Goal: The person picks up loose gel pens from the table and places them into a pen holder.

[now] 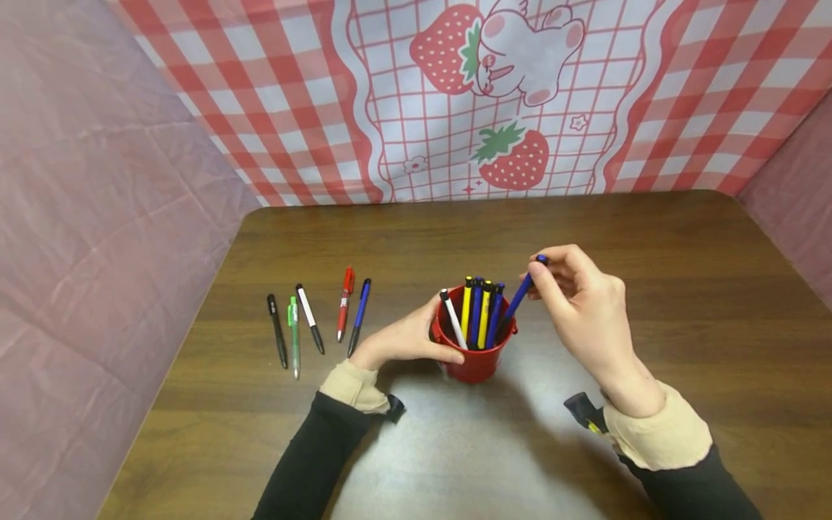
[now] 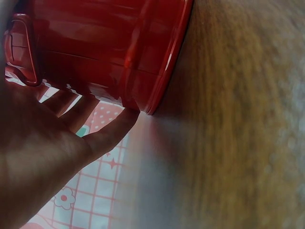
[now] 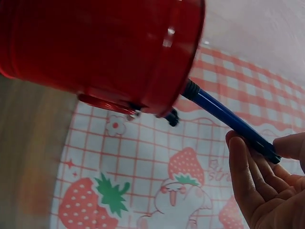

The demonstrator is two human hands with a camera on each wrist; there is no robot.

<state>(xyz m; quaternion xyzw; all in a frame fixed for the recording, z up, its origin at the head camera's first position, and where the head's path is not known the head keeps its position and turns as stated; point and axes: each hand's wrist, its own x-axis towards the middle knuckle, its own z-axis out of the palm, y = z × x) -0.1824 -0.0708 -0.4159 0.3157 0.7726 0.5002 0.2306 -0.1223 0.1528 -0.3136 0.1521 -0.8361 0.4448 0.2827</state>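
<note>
A small red bucket [image 1: 473, 366] stands on the table with several white, yellow and blue pens upright in it. My left hand [image 1: 411, 334] grips the bucket from its left side, thumb across the front and fingers round the back. In the left wrist view the fingers [image 2: 112, 133] lie against the bucket's wall [image 2: 95, 43]. My right hand [image 1: 588, 307] pinches a blue pen [image 1: 522, 295] near its top end between thumb and fingers. This pen leans at the bucket's right rim, its lower end inside. The right wrist view shows the same blue pen [image 3: 224, 114] slanting from the rim.
Left of the bucket lie a black pen [image 1: 277, 332], a green pen [image 1: 295, 338], a white pen [image 1: 310, 318], a red pen [image 1: 345, 303] and another blue pen [image 1: 360, 316]. A patterned cloth [image 1: 403, 108] hangs behind the wooden table [image 1: 682, 289].
</note>
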